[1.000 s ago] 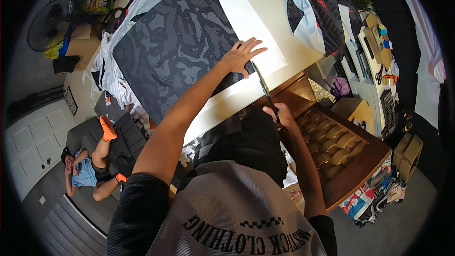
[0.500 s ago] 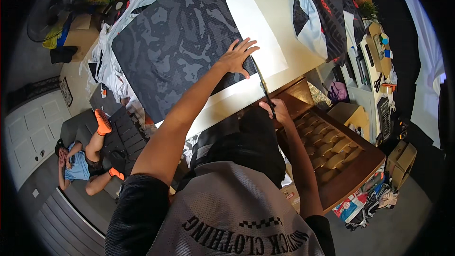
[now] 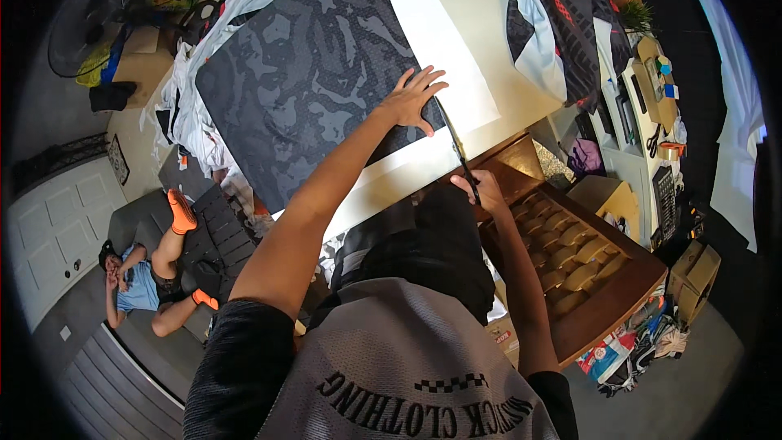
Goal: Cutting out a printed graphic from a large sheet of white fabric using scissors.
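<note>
A dark grey camouflage-patterned fabric panel (image 3: 277, 90) with a white margin lies flat on the pale table. My left hand (image 3: 410, 103) rests on its near right corner, fingers spread and palm down. Just right of that hand, long scissors (image 3: 459, 147) point away from me, with their blades along the border between the dark pattern and the white strip (image 3: 444, 41). My right hand (image 3: 487, 192) is closed around the black scissor handles, just off the table's near edge. How far apart the blades are is hard to make out.
A dark, red-patterned garment (image 3: 562, 24) hangs over the table's right side. Close on my right stands a wooden chair (image 3: 582, 265) with a woven surface. White cloth scraps (image 3: 195, 130) heap along the table's left edge. Farther left, a person (image 3: 142, 277) reclines on a sofa.
The whole view has shifted very slightly to the right. Both hands keep nearly the same places on the fabric and scissors.
</note>
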### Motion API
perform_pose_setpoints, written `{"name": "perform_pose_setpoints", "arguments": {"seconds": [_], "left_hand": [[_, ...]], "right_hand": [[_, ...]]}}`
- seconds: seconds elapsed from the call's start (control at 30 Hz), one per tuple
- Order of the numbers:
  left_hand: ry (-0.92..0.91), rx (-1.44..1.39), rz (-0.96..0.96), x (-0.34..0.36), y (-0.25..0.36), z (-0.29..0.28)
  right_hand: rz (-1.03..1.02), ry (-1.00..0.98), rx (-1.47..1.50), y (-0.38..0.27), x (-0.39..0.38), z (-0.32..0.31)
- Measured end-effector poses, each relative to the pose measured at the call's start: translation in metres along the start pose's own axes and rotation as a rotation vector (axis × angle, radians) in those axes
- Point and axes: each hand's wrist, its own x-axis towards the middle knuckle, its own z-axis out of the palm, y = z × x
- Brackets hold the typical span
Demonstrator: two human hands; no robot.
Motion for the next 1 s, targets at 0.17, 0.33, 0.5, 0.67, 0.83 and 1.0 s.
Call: {"name": "perform_pose_setpoints", "arguments": {"seconds": [0.17, 0.33, 0.5, 0.67, 0.83, 1.0], "left_hand": [[-0.016, 0.003, -0.015, 0.000, 0.000, 0.002], [0.024, -0.031, 0.017, 0.000, -0.001, 0.005], [0.024, -0.025, 0.011, 0.000, -0.002, 0.006], [0.024, 0.004, 0.014, -0.001, -0.001, 0.001], [0.149, 0.022, 0.041, -0.010, 0.008, 0.000], [0.231, 0.017, -0.171, -0.021, 0.012, 0.010]], "right_hand": [[-0.068, 0.036, -0.003, 0.004, 0.000, 0.002], [-0.120, 0.028, 0.028, 0.010, 0.001, 0.003], [-0.104, 0.034, 0.030, 0.011, 0.000, 0.004], [-0.109, 0.011, 0.015, 0.007, 0.000, 0.006], [0.040, -0.008, 0.099, 0.001, 0.004, 0.006], [0.033, 0.002, 0.066, -0.002, 0.012, 0.005]]}}
